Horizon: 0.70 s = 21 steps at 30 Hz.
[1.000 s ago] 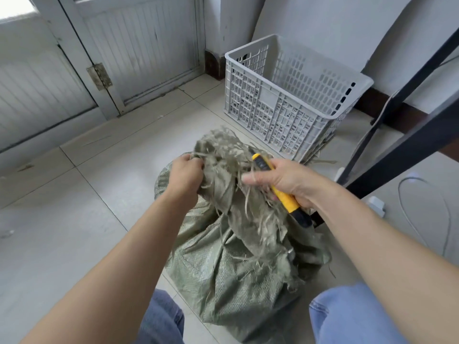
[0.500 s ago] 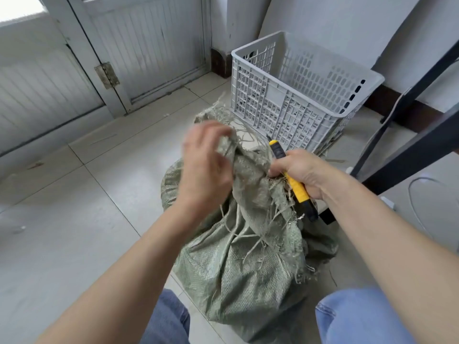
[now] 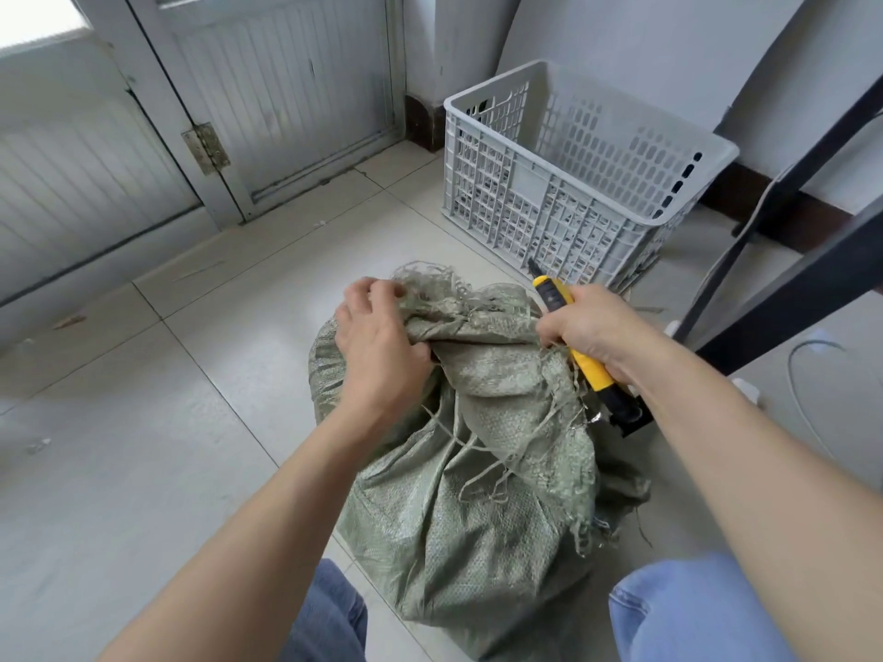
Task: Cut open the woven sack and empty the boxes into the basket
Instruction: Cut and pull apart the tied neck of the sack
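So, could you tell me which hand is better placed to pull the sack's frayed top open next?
Probably the left hand: it grips the frayed top of the woven sack and holds nothing else. The right hand is wrapped round the yellow knife, so it is busy.

Both bare forearms reach forward, left hand point(image 3: 377, 348) gripping the sack point(image 3: 478, 494), right hand point(image 3: 590, 324) fisted round the knife point(image 3: 591, 371).

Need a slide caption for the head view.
Left hand grips the frayed sack mouth while right hand holds a yellow knife, grey basket behind.
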Each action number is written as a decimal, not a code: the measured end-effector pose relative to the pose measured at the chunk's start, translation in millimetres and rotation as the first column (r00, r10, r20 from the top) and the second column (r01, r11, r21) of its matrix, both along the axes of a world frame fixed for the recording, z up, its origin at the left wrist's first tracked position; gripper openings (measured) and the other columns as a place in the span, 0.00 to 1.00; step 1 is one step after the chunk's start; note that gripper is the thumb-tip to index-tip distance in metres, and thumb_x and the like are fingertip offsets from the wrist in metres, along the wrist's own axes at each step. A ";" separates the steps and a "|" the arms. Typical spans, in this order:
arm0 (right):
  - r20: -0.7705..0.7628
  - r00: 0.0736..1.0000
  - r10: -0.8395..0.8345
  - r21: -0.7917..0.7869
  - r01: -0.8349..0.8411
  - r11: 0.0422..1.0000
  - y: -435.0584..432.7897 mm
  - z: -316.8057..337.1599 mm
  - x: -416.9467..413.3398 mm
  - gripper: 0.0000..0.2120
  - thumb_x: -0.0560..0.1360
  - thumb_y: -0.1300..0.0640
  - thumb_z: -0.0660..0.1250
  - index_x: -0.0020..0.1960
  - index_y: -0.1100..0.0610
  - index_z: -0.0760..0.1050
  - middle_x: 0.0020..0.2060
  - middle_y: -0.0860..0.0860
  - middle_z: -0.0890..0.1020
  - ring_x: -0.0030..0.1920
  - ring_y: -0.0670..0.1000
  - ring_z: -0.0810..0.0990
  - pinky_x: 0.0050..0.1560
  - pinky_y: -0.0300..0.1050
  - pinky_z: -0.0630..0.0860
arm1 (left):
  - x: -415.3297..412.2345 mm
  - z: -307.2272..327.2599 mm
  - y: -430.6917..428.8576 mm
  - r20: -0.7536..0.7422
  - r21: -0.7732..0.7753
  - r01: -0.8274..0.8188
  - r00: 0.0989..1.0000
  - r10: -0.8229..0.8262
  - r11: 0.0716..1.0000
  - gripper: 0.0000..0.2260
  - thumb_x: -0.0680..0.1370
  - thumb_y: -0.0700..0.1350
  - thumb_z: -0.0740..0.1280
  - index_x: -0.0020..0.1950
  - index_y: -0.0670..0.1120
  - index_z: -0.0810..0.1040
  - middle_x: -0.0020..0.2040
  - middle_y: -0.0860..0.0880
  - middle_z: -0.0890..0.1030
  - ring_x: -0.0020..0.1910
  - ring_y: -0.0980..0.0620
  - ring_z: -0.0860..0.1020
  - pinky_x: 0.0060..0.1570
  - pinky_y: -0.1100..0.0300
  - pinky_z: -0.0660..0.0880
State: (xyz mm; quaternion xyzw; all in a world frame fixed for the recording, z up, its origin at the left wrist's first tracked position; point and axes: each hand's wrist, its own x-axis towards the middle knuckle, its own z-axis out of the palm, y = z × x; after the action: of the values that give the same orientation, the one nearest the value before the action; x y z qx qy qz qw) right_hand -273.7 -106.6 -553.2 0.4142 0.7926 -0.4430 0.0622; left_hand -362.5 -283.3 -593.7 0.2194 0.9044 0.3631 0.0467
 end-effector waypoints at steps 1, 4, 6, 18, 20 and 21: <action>0.043 0.998 0.038 0.004 -0.039 0.999 0.0 0.5 1.7 0.07 0.65 0.66 0.68 0.41 0.59 0.72 0.31 0.54 0.72 0.28 0.51 0.69 0.30 0.39 0.67 | 1.6 0.0 -1.3 0.012 0.023 -0.033 0.999 0.033 0.999 0.25 0.69 0.34 0.65 0.65 0.44 0.67 0.66 0.43 0.64 0.64 0.46 0.63 0.68 0.49 0.63; 0.030 0.996 0.080 -0.027 -0.079 0.997 1.0 2.6 4.9 0.06 0.66 0.65 0.68 0.41 0.59 0.73 0.31 0.55 0.72 0.28 0.51 0.70 0.30 0.39 0.67 | 4.2 -2.6 -5.2 0.056 0.063 -0.060 0.997 0.056 0.996 0.26 0.71 0.36 0.67 0.67 0.44 0.64 0.65 0.44 0.64 0.64 0.49 0.62 0.66 0.51 0.65; -0.124 0.992 -0.002 -0.134 -0.015 0.991 -1.7 5.5 2.9 0.05 0.69 0.64 0.67 0.42 0.58 0.72 0.33 0.54 0.72 0.30 0.51 0.71 0.31 0.41 0.69 | 4.1 -4.5 -5.5 0.027 0.060 -0.082 0.996 0.080 0.995 0.23 0.72 0.37 0.68 0.65 0.47 0.67 0.62 0.46 0.64 0.61 0.50 0.61 0.65 0.51 0.64; -0.240 0.953 -0.184 -0.376 0.083 0.923 -40.4 -6.4 -12.9 0.12 0.67 0.72 0.72 0.48 0.62 0.77 0.35 0.55 0.79 0.32 0.51 0.77 0.24 0.35 0.73 | 24.8 27.9 -8.3 -0.144 -0.063 -0.090 0.986 0.080 0.994 0.23 0.71 0.39 0.64 0.66 0.50 0.69 0.56 0.49 0.61 0.59 0.48 0.62 0.58 0.53 0.61; -0.283 0.932 -0.227 -0.450 0.080 0.889 -45.0 -7.3 -16.3 0.11 0.68 0.72 0.69 0.46 0.60 0.76 0.35 0.55 0.79 0.31 0.50 0.78 0.24 0.34 0.72 | 28.8 32.8 -0.5 0.055 0.124 -0.056 0.997 0.049 0.991 0.17 0.75 0.45 0.65 0.63 0.48 0.70 0.54 0.51 0.69 0.53 0.53 0.71 0.55 0.57 0.70; -0.298 0.924 -0.241 -0.508 0.061 0.859 -47.8 -6.0 -17.4 0.10 0.70 0.73 0.67 0.44 0.59 0.76 0.33 0.54 0.79 0.30 0.49 0.78 0.23 0.34 0.71 | 27.2 31.7 4.0 0.269 0.202 -0.060 0.963 0.003 0.977 0.15 0.76 0.49 0.66 0.61 0.48 0.71 0.52 0.52 0.75 0.50 0.55 0.76 0.52 0.57 0.74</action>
State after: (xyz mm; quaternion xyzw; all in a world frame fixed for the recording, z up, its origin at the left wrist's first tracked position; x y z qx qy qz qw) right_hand -291.1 -154.5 -559.2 0.3608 0.6171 -0.6992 -0.0131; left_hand -335.3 -279.3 -561.9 0.1577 0.8500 0.4829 0.1393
